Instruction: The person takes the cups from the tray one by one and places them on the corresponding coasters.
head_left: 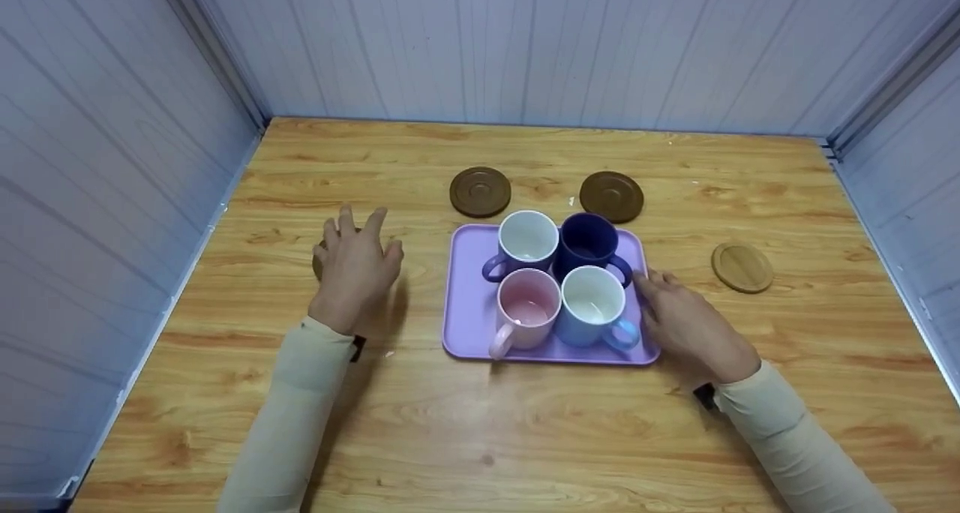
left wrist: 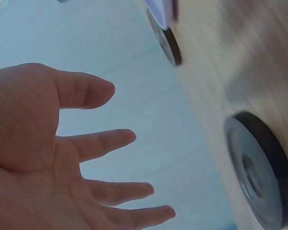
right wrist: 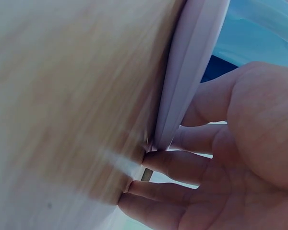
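Note:
A lilac tray (head_left: 469, 310) holds a white-lined mug with a purple handle (head_left: 528, 237), a dark blue mug (head_left: 588, 241), a pink mug (head_left: 527, 303) and a light blue mug (head_left: 592, 303). My right hand (head_left: 694, 325) touches the tray's right edge. In the right wrist view, the thumb of that hand (right wrist: 249, 153) lies against the rim (right wrist: 189, 72), and other fingertips touch the table. With fingers spread, my left hand (head_left: 356, 269) is over a dark coaster (head_left: 319, 262), partly hiding it. The left wrist view shows that hand (left wrist: 43, 143) holding nothing, apart from the coaster (left wrist: 254, 172).
Two dark brown coasters (head_left: 480, 192) (head_left: 611, 196) lie behind the tray. A lighter wooden coaster (head_left: 742, 267) lies to the right of my right hand. Pale panels (head_left: 487, 48) stand along the back and both sides of the wooden table (head_left: 480, 438).

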Available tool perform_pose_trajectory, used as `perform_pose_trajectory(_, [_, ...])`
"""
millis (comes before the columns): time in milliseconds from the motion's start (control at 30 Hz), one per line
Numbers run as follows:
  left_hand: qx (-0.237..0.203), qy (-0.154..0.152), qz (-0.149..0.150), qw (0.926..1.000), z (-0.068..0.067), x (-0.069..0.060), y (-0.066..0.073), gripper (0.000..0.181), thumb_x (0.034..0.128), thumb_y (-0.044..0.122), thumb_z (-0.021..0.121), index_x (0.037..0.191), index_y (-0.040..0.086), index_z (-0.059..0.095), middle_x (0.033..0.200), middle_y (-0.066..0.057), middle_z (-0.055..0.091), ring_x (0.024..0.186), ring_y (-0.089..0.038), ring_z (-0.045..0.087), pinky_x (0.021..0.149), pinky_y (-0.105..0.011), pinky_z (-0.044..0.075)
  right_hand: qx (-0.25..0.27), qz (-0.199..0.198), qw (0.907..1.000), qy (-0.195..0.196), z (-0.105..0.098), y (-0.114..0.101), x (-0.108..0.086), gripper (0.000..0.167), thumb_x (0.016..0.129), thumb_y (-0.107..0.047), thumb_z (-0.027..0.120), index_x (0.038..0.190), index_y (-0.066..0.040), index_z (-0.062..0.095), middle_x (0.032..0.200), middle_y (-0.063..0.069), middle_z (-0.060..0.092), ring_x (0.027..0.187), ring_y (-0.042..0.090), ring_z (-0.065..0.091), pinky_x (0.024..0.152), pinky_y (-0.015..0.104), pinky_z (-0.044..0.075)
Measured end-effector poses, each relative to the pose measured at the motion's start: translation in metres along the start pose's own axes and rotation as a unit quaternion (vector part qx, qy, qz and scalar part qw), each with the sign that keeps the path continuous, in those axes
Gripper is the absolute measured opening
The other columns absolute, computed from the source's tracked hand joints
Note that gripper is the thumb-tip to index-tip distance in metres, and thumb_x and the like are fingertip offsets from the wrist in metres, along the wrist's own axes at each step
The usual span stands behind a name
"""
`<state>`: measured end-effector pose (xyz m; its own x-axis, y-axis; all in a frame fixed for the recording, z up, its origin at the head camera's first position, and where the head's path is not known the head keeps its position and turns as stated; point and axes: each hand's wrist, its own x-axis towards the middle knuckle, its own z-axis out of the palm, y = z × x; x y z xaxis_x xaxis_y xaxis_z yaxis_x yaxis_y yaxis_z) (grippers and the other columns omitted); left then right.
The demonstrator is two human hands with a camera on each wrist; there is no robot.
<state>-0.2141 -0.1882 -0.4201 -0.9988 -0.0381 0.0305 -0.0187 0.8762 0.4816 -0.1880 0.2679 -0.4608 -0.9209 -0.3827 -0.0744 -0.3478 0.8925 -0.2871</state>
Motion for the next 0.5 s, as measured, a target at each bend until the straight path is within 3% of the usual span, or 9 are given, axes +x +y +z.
perform_pose_trajectory(267, [0.015, -0.062, -0.040, 0.9971, 0.001, 0.011, -0.021, 0.062, 0.1071, 0.034, 0.049, 0.164, 0.015, 0.031, 0.167, -0.035, -0.003, 0.146, -0.069, -0.004, 0.101, -0.092, 0.004, -0.003, -0.010, 0.9999, 0.008, 0.001, 0.003, 0.002, 0.053, 0.103, -0.012, 0.049, 0.152, 0.009, 0.043, 0.153, 0.033, 0.043, 0.138, 0.060, 0.041, 0.113, 0.067, 0.035])
perform_pose_trajectory(500, [0.016, -0.106, -0.060, 0.9924, 0.005, 0.017, -0.038, 0.063, 0.1076, 0.033, 0.047, 0.165, 0.016, 0.027, 0.168, -0.032, -0.011, 0.146, -0.068, -0.010, 0.100, -0.093, 0.003, -0.005, -0.014, 0.9999, 0.007, 0.002, 0.004, 0.003, 0.053, 0.103, -0.012, 0.049, 0.151, 0.010, 0.042, 0.152, 0.035, 0.042, 0.137, 0.061, 0.040, 0.113, 0.067, 0.034])
